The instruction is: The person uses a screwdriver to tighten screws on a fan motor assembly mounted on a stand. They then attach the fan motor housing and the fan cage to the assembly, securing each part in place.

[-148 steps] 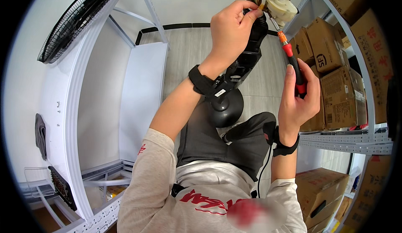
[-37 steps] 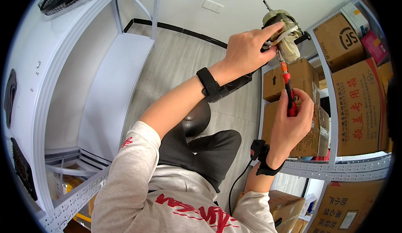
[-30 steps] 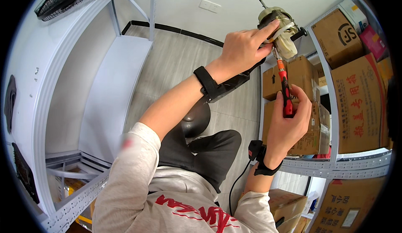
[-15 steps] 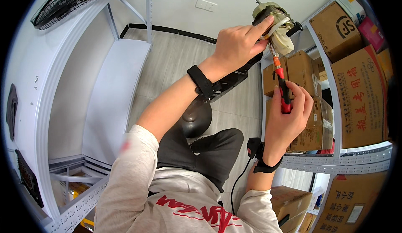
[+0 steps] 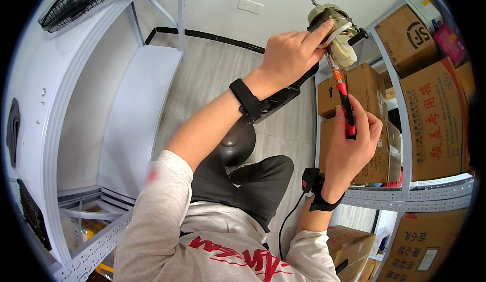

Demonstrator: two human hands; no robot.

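A fan motor (image 5: 331,21) with a cream-coloured housing, a thin shaft and a black knob is at the upper right, on top of a black stand (image 5: 278,102). My left hand (image 5: 293,54) grips its near side, the index finger stretched along the housing and the thumb below. In my right hand (image 5: 354,142) is a red and black screwdriver (image 5: 347,107), pinched by the handle between thumb and fingers. Its metal shank points up at the underside of the cream housing. The tip is hard to make out there.
White metal shelving (image 5: 405,130) with cardboard boxes (image 5: 435,117) runs along my right. On the left stands a white rack (image 5: 134,99), with a black wire fan grille (image 5: 83,3) on top. A rounded black part (image 5: 238,142) lies by my legs. A cable (image 5: 286,221) hangs from my right wrist.
My right hand has shifted slightly right and down, its fingers changing position on the screwdriver handle. The motor and my left hand have moved a touch to the right.
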